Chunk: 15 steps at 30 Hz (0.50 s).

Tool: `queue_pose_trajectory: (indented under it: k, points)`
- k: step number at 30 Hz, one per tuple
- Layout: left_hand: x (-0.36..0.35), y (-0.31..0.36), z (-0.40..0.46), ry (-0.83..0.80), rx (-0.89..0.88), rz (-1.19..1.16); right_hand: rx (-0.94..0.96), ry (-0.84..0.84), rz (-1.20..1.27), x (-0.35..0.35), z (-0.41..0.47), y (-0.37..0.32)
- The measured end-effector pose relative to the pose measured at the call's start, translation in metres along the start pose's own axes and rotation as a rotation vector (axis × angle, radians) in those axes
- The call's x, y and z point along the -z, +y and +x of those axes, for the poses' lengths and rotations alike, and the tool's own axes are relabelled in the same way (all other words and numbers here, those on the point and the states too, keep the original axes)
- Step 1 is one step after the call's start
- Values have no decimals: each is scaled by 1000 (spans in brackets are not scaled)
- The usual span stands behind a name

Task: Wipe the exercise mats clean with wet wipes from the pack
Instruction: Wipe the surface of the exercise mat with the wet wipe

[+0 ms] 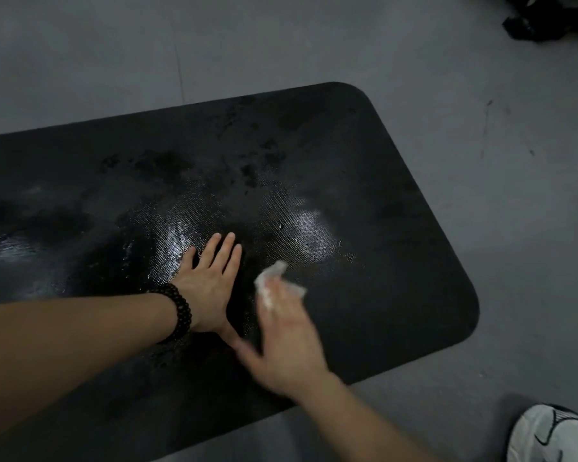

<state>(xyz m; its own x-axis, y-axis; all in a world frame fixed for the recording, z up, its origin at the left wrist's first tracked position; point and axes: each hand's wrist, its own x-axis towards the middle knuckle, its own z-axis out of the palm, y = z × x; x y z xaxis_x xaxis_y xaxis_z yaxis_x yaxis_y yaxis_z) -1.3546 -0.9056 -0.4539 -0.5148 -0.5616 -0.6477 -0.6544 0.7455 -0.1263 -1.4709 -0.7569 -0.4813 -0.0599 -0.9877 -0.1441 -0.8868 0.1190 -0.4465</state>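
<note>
Fingers of the right hand lie over a crumpled white wet wipe, which shows beyond the fingertips; the hand is blurred, so whether the fingers curl round the wipe or press it flat cannot be told. The wipe lies against the black exercise mat, near its right end and toward its near edge. Just left of it, the left hand lies palm-down on the mat, fingers straight and close together, thumb spread toward the right hand. A dark beaded bracelet circles the left wrist. Both bare forearms enter from the near side. The mat has a fine dotted texture, with wet, shiny patches around and beyond the hands. It rests on a grey floor. A white shoe stands at the near right; a dark object lies at the far right.
</note>
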Motion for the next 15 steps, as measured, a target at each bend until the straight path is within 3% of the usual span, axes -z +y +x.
queue_pose_trajectory:
  k: [2,3,6,9,15]
  points:
    - [-2,-1,-1,-2,-6,-4,107,-73,25,1,-6,-15]
    - [-2,-1,-2,7,-6,-1,94,-16,41,8,-2,-6]
    - [-1,-3,-2,14,-12,-9,-171,268,-20,37,19,51]
    - [1,-3,-2,-6,-19,-15,-419,268,8,50,37,82]
    - [-2,-5,-2,96,-38,-94,128,-83,93,-2,15,-25]
